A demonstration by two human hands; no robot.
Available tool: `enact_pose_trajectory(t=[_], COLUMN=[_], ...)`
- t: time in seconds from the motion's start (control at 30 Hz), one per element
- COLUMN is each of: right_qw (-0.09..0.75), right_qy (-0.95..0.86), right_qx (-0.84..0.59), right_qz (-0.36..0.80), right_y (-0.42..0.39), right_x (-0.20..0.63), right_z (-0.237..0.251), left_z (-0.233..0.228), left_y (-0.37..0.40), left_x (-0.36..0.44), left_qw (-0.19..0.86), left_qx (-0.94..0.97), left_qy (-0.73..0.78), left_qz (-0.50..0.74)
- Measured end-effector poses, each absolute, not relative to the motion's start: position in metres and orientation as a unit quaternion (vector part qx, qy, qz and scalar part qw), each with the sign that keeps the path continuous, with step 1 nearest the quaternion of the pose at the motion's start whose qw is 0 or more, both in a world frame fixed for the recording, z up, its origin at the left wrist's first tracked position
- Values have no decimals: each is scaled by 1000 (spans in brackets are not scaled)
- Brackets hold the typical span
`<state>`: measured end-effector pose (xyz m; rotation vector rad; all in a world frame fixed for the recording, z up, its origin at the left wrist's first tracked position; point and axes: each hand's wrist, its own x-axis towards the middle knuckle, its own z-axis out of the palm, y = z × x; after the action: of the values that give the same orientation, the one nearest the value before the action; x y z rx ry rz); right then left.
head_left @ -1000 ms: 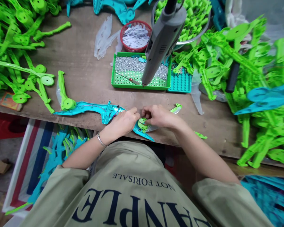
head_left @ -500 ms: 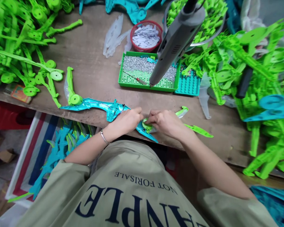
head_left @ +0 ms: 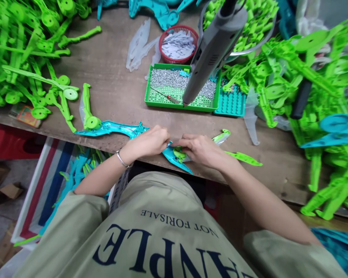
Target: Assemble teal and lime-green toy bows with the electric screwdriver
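Brown wooden workbench (head_left: 110,88) fills the view, heaped at both ends with bright green plastic parts (head_left: 301,77). Hanging over its middle is a grey powered screwdriver (head_left: 211,54), its tip above a green tray of screws (head_left: 162,87), with a red basket (head_left: 178,44) behind. Along the near edge lies a long teal toy shell (head_left: 113,127). On its right end the left hand (head_left: 149,142) presses down, fingers curled over it. Touching fingertips with it, the right hand (head_left: 201,148) pinches a small round green piece (head_left: 178,153) seated on the shell
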<state>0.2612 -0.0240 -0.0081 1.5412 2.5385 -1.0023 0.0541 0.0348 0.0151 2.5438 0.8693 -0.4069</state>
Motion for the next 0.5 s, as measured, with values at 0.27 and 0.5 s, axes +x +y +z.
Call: enact_pose_trajectory(t=[0.27, 0.5], right_qw=[52, 64], right_qy=[839, 854], right_qx=[457, 428], right_qz=[-291, -290], right_y=[-23, -18], right_x=[261, 261], right_z=[-8, -7], left_z=[26, 22], left_y=[45, 62], left_x=[70, 86], left_qw=[231, 234], left_qx=[895, 893], left_qy=[326, 302], left_qz=[-199, -237])
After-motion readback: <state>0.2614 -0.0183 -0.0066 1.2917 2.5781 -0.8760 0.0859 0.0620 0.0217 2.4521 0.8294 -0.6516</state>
